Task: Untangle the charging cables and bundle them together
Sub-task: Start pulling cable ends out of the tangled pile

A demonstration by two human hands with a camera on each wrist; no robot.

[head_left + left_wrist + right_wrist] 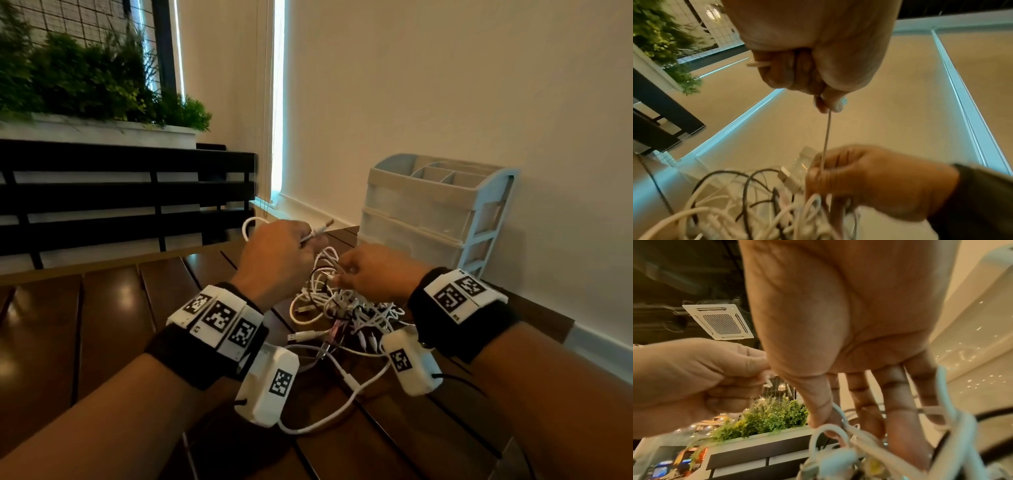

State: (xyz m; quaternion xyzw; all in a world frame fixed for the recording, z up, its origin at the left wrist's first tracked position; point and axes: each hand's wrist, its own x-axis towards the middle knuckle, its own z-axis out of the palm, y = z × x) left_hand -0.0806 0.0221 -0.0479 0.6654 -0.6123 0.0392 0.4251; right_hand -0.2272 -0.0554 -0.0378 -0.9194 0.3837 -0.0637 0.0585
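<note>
Tangle of charging cables (346, 308): on wooden table (113, 308). Left hand (274, 257): raised, fingers pinching one white cable (826, 134). Right hand (373, 274): thumb and fingers gripping strands atop the tangle.

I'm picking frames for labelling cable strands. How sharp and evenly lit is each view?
Head: fairly sharp, glare patches on the wooden table, window strip blown out. Left wrist: cable tangle soft at the bottom edge, strong wide-angle bending. Right wrist: near cables heavily blurred, palm fills the frame.

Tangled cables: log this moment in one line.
left hand: pinches thin white cable | right hand: holds tangled cable pile | bundling: not yet
</note>
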